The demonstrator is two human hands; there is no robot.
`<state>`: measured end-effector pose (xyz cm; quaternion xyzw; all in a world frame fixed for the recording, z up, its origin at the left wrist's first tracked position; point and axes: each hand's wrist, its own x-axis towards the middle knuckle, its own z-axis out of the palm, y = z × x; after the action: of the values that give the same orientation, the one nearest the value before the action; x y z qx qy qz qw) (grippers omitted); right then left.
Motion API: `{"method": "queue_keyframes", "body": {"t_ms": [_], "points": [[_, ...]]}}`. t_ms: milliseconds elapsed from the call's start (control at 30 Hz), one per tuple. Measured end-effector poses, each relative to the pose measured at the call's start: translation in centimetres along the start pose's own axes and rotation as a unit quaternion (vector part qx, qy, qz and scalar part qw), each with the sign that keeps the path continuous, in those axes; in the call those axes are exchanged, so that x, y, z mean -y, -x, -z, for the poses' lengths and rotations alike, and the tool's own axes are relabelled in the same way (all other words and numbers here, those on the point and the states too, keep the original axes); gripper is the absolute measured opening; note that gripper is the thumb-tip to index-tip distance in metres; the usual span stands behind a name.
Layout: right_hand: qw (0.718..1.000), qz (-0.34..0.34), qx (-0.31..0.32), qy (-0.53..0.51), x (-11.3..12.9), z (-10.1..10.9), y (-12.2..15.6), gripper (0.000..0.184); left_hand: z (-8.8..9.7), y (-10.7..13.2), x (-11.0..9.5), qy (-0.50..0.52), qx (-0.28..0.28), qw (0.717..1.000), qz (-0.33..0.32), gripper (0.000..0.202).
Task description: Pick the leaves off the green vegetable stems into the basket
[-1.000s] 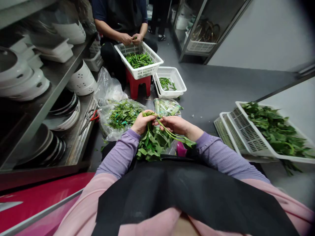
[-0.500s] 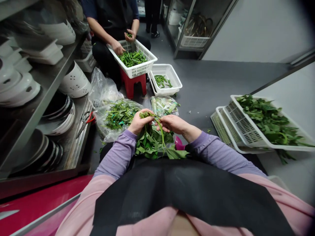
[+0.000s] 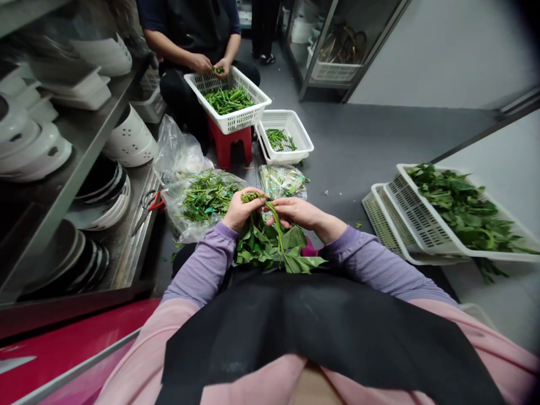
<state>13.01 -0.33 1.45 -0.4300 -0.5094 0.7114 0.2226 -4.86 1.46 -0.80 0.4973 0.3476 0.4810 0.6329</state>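
My left hand (image 3: 241,209) is closed around a bunch of leafy green stems (image 3: 252,197), whose cut ends stick out above the fingers. The bunch's broad leaves (image 3: 257,244) hang down over my lap. My right hand (image 3: 302,212) is closed in a pinch at a stem beside the bunch, close to my left fingertips. A green stem (image 3: 276,222) runs down between the two hands to a leaf above my black apron (image 3: 320,326). Part of a purple-pink object (image 3: 310,247) shows behind the leaves.
Ahead lies an open plastic bag of greens (image 3: 206,197) beside a bagged bundle (image 3: 283,181). A co-worker holds green pods over a white basket (image 3: 248,119) on a red stool (image 3: 230,143). Right stands a basket of leaves (image 3: 426,225); left, red-handled scissors (image 3: 147,209) on a metal shelf (image 3: 141,247).
My right hand has shifted slightly along the stem, and the leaves below have spread a little to the right. The co-worker's hand has lifted from the basket to the other hand.
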Motion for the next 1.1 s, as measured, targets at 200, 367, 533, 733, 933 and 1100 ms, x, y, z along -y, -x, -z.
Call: {"method": "queue_keyframes", "body": {"t_ms": [200,367,533,733,933,1100], "points": [[0.985,0.016,-0.085,0.148,0.0,-0.6,-0.4,0.018,0.1,-0.1,0.7,-0.038,-0.009,0.999,-0.011,0.023],[0.984,0.048,-0.167,0.043,-1.0,-0.4,-1.4,0.017,0.0,0.1,0.6,-0.052,0.0,0.998,-0.036,0.024],[0.978,0.049,-0.195,-0.06,-2.3,0.9,-1.4,0.021,0.4,-0.1,0.3,-0.043,-0.024,0.997,-0.06,0.025],[0.999,0.016,-0.012,-0.048,-3.4,0.3,0.0,0.03,0.8,-0.5,0.7,-0.06,-0.059,0.993,-0.087,0.023],[0.99,0.002,-0.062,-0.125,-4.0,-1.4,0.2,0.028,0.9,-0.2,0.5,-0.125,-0.058,0.985,-0.103,0.022],[0.99,0.011,-0.113,-0.082,-4.3,-1.9,-0.1,0.024,0.9,-0.2,0.5,-0.188,-0.075,0.971,-0.128,0.021]]}}
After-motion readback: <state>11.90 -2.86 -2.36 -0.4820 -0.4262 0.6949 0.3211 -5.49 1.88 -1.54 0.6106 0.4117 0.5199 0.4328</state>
